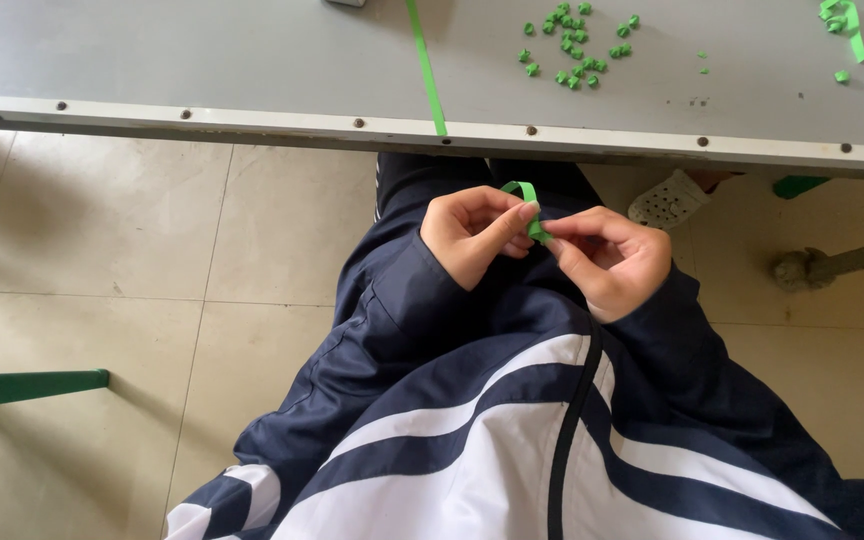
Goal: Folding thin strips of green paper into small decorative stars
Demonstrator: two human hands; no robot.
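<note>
Both hands are down in the lap, below the table edge. The left hand and right hand are pinched together on a green paper strip, fingertips clamped on it from each side, with a small loop sticking up at 12 o'clock. Looks like it's being folded, hard to tell. Up on the grey table, a pile of tiny green folded pieces sits at 1 o'clock, and a long green strip hangs over the edge.

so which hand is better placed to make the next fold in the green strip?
Probably left. The left hand has thumb and forefinger on the paper strip's free loop; the right hand pinches the lower end, anchoring it.
</note>
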